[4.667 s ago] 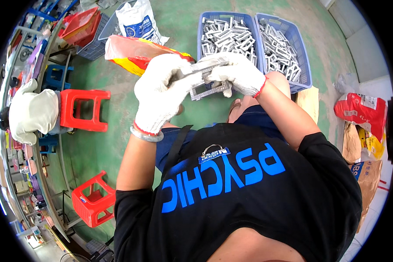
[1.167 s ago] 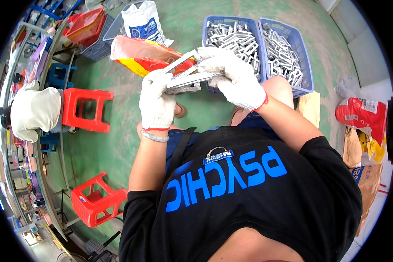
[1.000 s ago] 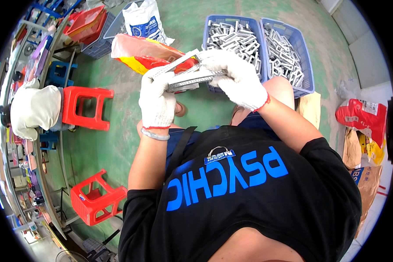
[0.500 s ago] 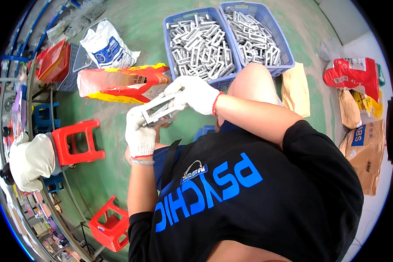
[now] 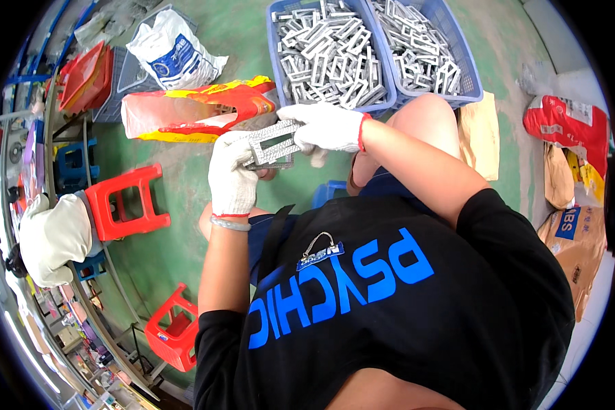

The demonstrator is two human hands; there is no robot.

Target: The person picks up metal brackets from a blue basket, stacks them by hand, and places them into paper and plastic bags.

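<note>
Both my hands wear white knit gloves. My left hand [image 5: 231, 176] grips a stack of flat grey metal frames [image 5: 272, 145] from below. My right hand [image 5: 322, 127] holds the same stack by its upper right end. The stack is held above my knees, just in front of two blue plastic crates. The left crate [image 5: 277, 71] and the right crate [image 5: 469, 68] are both full of several loose grey metal frames.
An orange-and-yellow plastic bag [image 5: 197, 111] lies on the green floor left of the crates, a white sack [image 5: 173, 56] behind it. Two red stools [image 5: 126, 202] [image 5: 175, 331] stand at my left beside a curved rail. Cardboard and red bags [image 5: 572, 131] lie at the right.
My head has tipped forward, so the crates and floor slid down the picture. My hands lowered the metal stack from in front of the crates toward my knees. Both hands keep their hold.
</note>
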